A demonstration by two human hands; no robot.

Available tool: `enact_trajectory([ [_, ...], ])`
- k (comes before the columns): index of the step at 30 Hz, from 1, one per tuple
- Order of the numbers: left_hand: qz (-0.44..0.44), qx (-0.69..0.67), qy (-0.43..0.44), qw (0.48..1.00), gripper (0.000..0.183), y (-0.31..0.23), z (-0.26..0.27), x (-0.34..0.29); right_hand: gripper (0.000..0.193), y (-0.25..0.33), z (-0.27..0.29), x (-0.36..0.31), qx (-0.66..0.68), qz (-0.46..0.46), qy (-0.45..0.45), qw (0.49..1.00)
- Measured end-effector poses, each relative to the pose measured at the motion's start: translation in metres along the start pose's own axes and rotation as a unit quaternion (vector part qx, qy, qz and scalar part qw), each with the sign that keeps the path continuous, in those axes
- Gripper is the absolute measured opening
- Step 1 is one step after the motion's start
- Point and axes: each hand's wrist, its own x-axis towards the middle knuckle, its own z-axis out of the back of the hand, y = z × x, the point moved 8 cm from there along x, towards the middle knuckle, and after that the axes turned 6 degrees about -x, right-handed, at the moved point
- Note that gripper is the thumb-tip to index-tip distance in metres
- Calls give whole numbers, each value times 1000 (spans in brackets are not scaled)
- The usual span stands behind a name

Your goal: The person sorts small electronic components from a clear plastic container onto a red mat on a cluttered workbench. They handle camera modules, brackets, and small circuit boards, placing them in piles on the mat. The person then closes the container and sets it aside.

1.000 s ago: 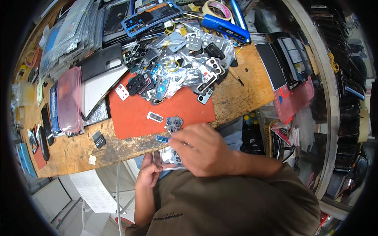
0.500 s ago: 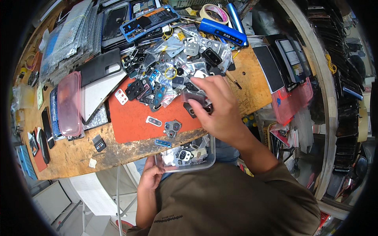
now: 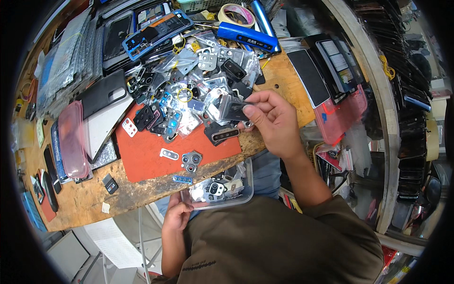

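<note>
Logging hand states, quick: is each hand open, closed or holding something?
Left hand: closed, holding the clear plastic box at its left end.
Right hand: closed, pinching a small plastic bag.

1. Left of and beyond my left hand (image 3: 177, 214), a small black-and-grey piece (image 3: 110, 184) bears bold pale lettering.
2. Nearer me than that hand, my brown shirt (image 3: 283, 236) carries a tiny line of print, too small to read.
3. Beyond and right of my right hand (image 3: 274, 120), a pale label (image 3: 332, 54) has illegible fine print.
</note>
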Motion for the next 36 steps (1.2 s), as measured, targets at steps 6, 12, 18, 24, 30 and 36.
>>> enact_trajectory([
  [6, -34, -40, 38, 998, 101, -7, -14, -2, 15, -12, -2, 1, -19, 9, -4, 1000],
  [12, -9, -29, 68, 997, 105, -8, -16, -3, 14, -13, 2, -5, -36, 2, -6, 999],
  [18, 6, -35, 48, 998, 103, -4, -12, -2, 12, 10, -21, -33, -188, 134, 21, 973],
  [24, -27, -30, 42, 998, 101, -9, -18, -3, 27, 26, -2, -9, -290, 199, -111, 930],
  [30, 5, -32, 64, 997, 104, -8, -24, -6, 55, 27, -43, -18, -328, 239, 4, 914],
  [36, -11, -42, 72, 996, 101, -8, -28, -8, 52, 17, -31, -25, -209, 180, -7, 961],
])
